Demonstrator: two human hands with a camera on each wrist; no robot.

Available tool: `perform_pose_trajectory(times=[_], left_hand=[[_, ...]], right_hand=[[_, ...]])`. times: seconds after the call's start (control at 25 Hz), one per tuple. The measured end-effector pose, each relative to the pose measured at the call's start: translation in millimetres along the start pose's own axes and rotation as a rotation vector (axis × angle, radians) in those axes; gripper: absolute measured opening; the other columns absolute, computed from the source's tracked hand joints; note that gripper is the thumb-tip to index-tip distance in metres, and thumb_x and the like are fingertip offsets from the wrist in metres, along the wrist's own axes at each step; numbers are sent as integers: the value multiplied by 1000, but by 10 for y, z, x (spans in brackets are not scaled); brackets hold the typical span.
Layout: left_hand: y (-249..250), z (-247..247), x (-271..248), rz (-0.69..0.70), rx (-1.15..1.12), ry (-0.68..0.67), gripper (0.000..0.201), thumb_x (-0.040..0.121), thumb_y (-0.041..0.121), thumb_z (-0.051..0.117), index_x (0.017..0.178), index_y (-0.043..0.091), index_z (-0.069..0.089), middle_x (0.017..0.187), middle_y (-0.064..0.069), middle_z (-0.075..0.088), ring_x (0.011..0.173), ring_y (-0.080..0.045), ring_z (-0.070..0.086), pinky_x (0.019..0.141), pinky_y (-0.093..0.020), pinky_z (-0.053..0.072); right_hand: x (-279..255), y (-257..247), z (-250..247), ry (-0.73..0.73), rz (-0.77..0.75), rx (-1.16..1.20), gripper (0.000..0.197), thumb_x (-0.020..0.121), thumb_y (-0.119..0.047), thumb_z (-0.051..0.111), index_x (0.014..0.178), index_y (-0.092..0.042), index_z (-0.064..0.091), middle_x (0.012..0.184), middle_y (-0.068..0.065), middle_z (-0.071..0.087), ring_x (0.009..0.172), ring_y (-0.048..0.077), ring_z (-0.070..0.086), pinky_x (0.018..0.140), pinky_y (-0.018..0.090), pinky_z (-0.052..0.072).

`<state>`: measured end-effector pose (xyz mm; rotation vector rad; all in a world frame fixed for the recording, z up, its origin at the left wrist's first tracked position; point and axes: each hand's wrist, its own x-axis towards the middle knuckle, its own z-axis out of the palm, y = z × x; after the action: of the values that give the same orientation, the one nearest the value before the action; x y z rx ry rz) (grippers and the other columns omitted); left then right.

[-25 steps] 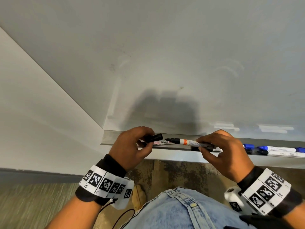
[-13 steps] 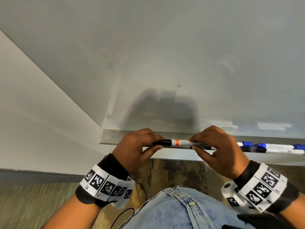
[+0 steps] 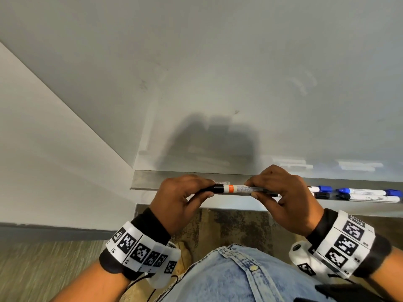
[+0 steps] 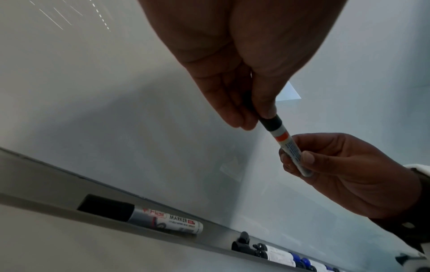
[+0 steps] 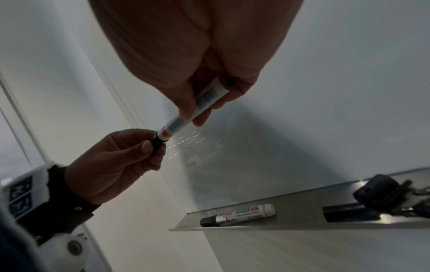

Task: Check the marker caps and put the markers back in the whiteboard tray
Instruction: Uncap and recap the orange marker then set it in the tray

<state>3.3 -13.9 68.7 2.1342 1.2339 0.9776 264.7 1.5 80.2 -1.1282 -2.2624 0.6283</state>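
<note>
A white marker (image 3: 238, 189) with an orange band and a black cap (image 3: 216, 189) is held level just above the metal whiteboard tray (image 3: 144, 180). My left hand (image 3: 185, 197) pinches the black cap (image 4: 271, 123), which sits on the marker's end. My right hand (image 3: 283, 192) grips the barrel (image 5: 186, 117) between thumb and fingers. Another black-capped marker (image 4: 142, 217) labelled MARKER lies in the tray below (image 5: 237, 215).
Blue-capped and black-capped markers (image 3: 366, 194) lie in the tray to the right. A black object with keys (image 5: 381, 191) rests on the tray near my right hand. The whiteboard (image 3: 218, 83) rises behind; a wall corner lies left, carpet below.
One second ago the cap was off and apart from the tip. My left hand has pushed it onto the marker, and both hands have drawn closer together.
</note>
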Motion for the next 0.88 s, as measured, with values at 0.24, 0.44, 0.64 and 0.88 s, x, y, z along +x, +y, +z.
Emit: perform_pose_trajectory(times=[0.24, 0.44, 0.64, 0.88], left_hand=[[-50, 42, -112, -33, 78, -67, 26, 89, 34, 58, 106, 19, 70, 96, 4, 72, 83, -8, 65, 73, -27, 55], [-136, 104, -211, -140, 129, -110, 22, 85, 33, 63, 102, 20, 71, 96, 4, 62, 77, -5, 56, 68, -20, 51], [-319, 167, -262, -215, 191, -116, 18, 81, 24, 72, 98, 22, 73, 91, 5, 65, 74, -1, 50, 66, -16, 42], [-620, 170, -224, -325, 188, -65, 18, 80, 15, 72, 98, 19, 73, 89, 0, 65, 71, -9, 54, 66, -19, 45]], right_hand=[[-62, 58, 60, -23, -10, -8, 22, 85, -28, 59, 102, -17, 69, 91, -12, 68, 85, 8, 54, 71, 20, 45], [-133, 62, 187, -21, 161, 3, 23, 78, -38, 68, 99, -29, 63, 88, -20, 65, 75, -5, 56, 65, 12, 46], [-100, 187, 418, -76, 218, -85, 26, 75, -42, 69, 65, -31, 48, 69, -13, 58, 60, 5, 53, 52, 21, 47], [59, 355, 638, -168, 240, -81, 21, 77, -45, 67, 91, -29, 71, 106, -21, 56, 86, -8, 51, 75, 8, 39]])
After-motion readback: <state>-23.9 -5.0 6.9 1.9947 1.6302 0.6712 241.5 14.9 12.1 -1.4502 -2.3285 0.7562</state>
